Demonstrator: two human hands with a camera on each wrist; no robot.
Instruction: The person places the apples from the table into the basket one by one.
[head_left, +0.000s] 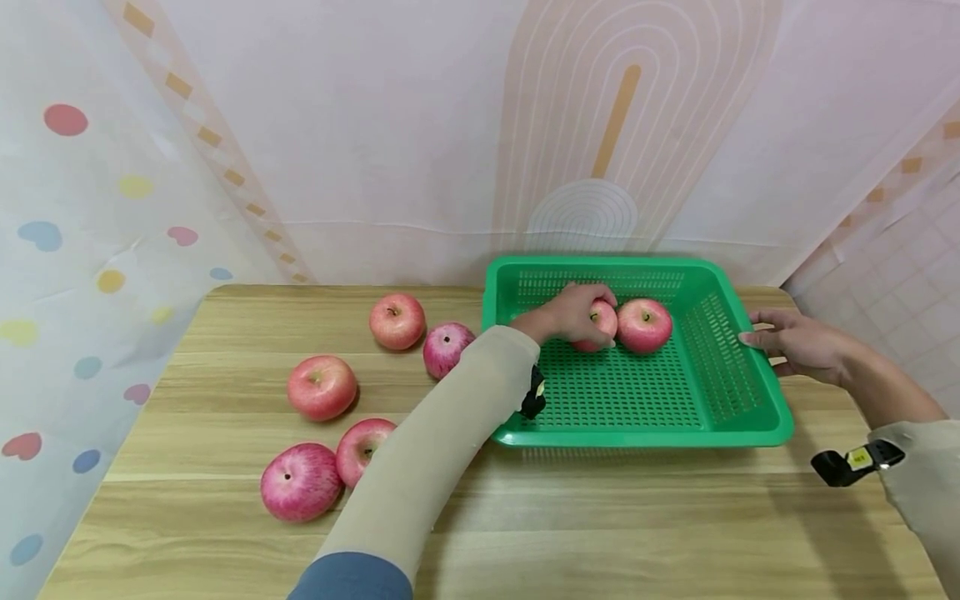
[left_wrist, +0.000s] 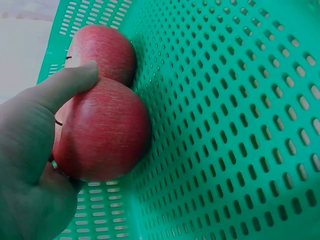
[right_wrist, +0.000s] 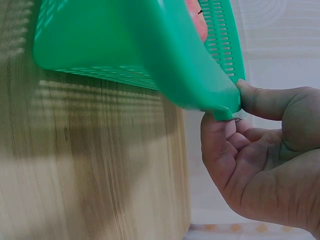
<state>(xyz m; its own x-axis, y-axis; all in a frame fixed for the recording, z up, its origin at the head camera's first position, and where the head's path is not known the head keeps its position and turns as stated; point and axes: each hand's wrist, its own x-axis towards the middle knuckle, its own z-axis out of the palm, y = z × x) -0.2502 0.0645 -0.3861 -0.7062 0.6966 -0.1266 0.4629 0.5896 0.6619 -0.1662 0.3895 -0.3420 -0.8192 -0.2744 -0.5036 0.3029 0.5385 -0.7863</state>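
Note:
Inside the green plastic basket [head_left: 652, 438], my left hand [head_left: 573, 315] grips a red apple [head_left: 602, 317] from above. In the left wrist view the thumb and fingers curl round this apple [left_wrist: 107, 130], which lies against the basket's perforated floor [left_wrist: 215, 115]. A second apple [head_left: 644, 326] sits right beside it in the basket. My right hand [head_left: 813, 346] holds the basket's right rim. Seen from the right wrist, the thumb presses on the inner side of the rim [right_wrist: 220, 97] and the fingers curl beneath its edge.
Left of the basket on the wooden table [head_left: 600, 533] lie several more apples: one at the back [head_left: 397, 322], a darker one [head_left: 447, 348] near the basket, one further left [head_left: 322, 388] and two at the front, including a streaked one [head_left: 302, 482]. A patterned curtain [head_left: 390, 150] hangs behind.

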